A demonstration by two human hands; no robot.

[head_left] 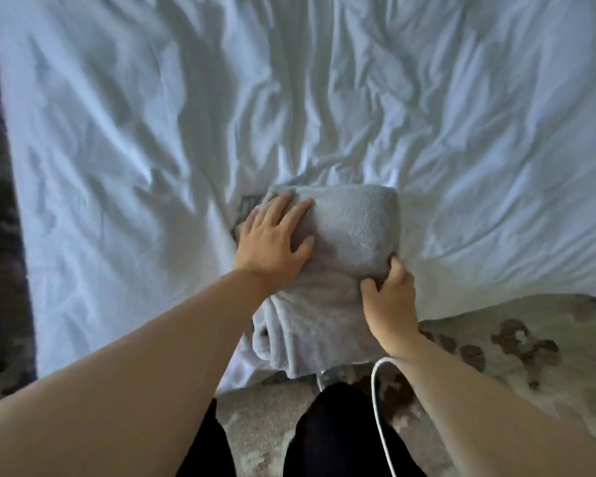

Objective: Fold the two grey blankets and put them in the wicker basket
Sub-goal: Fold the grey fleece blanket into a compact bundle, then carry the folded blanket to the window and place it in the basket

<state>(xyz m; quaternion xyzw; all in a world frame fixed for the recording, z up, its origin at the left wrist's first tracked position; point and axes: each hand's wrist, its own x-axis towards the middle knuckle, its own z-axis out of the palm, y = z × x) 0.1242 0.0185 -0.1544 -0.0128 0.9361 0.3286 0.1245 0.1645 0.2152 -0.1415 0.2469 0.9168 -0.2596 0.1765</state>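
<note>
1. Looking down, we see a bed [427, 115] filling most of the view, covered in a white, heavily creased sheet. Its near edge runs across in front of us.
2. Below the bed on the right lies a pale rug [530, 356] with dark blotchy marks. It reaches under our feet.
3. Our legs [334, 435], in black, stand at the bottom centre, close to the bed's edge.
4. A grey blanket [355, 228] lies on the bed's near edge, right in front of us, folded into a thick pad. Its far part is a smooth, rounded fold. Its near part is paler and looser, with a rolled edge hanging slightly over the side of the bed. We cannot tell whether this is one blanket or two stacked. Something dark and patterned peeks out at its far left corner.
5. Our left hand [272, 242] rests flat on the blanket's left side, its fingers [298, 211] spread and straight, gripping nothing.
6. Our right hand [391, 304] grips the blanket's right edge. The thumb lies on top and the fingers [394, 266] curl round the side of the fold.
7. A thin white cable [374, 383] loops from under our right forearm down past our legs.
</note>
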